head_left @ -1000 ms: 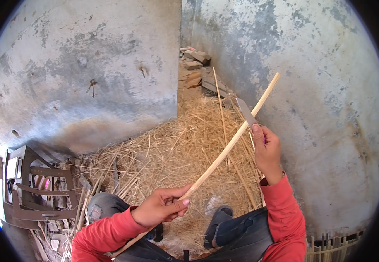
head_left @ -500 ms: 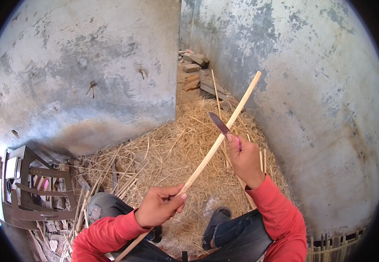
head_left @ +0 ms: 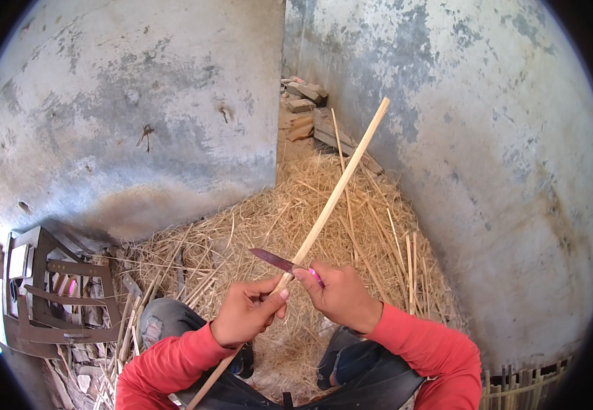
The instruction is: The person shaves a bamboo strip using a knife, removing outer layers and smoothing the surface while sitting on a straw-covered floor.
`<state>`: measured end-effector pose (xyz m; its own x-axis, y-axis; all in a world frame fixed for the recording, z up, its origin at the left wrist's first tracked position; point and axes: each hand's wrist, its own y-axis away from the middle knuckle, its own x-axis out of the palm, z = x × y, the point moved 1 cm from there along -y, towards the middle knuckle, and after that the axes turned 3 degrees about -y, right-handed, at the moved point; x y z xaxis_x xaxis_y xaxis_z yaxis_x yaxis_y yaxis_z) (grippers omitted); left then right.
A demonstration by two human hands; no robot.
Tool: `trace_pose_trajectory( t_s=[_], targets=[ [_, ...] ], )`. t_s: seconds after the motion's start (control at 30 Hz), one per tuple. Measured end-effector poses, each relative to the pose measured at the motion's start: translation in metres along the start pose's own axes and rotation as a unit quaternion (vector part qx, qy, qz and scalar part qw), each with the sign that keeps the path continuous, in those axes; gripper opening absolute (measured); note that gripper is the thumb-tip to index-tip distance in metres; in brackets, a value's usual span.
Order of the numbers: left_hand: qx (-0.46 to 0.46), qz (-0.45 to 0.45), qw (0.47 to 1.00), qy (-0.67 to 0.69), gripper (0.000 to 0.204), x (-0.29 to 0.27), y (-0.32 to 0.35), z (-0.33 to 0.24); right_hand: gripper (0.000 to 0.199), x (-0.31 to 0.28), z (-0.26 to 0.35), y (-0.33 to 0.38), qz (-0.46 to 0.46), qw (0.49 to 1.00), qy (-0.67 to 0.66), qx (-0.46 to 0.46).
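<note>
A long pale strip of split bamboo or wood (head_left: 341,183) slants from my lap up toward the far right. My left hand (head_left: 247,311) is closed round its lower part, with the thumb laid along it. My right hand (head_left: 341,292) grips a knife (head_left: 274,260) by its pink handle, which the fingers mostly hide. The dark blade lies across the strip just above my left fingers and points left. My right thumb presses close to the strip beside the blade.
Shavings (head_left: 289,219) cover the floor between two grey walls (head_left: 139,123). At the left lies a dark wooden frame (head_left: 64,301), like an overturned chair. Bricks and boards (head_left: 306,99) are heaped in the far corner. Loose strips (head_left: 409,270) lean at the right.
My right hand has drawn the knife down the strip, toward me and to the left, close to my left hand. The strip's far end has swung slightly left and up.
</note>
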<state>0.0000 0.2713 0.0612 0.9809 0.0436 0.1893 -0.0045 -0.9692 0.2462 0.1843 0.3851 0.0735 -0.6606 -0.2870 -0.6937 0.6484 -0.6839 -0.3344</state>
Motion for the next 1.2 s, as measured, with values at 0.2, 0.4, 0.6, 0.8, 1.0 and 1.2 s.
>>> trace_pose_trajectory(
  t_s=[0.2, 0.4, 0.6, 0.8, 1.0, 1.2],
  targets=[
    [-0.023, 0.028, 0.997, 0.064, 0.035, -0.003, 0.005, -0.012, 0.037, -0.036, -0.007, -0.014, -0.089, 0.984, -0.121, 0.1],
    [-0.059, 0.092, 0.989, 0.103, 0.032, -0.004, 0.003, -0.006, 0.036, -0.04, 0.004, -0.004, -0.033, 0.992, -0.113, 0.05],
    [-0.078, 0.124, 0.979, 0.142, 0.028, 0.0, 0.002, 0.0, 0.046, -0.015, 0.018, 0.013, 0.052, 0.997, 0.048, 0.04],
    [-0.106, 0.144, 0.971, 0.158, 0.027, -0.004, 0.001, 0.006, 0.048, -0.019, -0.013, 0.001, 0.005, 0.993, 0.11, 0.031],
    [-0.157, 0.168, 0.96, 0.163, 0.027, -0.005, 0.003, 0.012, 0.058, -0.009, -0.004, 0.015, 0.024, 0.993, 0.119, 0.005],
    [-0.173, 0.142, 0.956, 0.191, 0.03, -0.007, 0.0, 0.001, 0.059, 0.005, -0.016, 0.009, 0.038, 0.996, 0.073, -0.027]
  ],
)
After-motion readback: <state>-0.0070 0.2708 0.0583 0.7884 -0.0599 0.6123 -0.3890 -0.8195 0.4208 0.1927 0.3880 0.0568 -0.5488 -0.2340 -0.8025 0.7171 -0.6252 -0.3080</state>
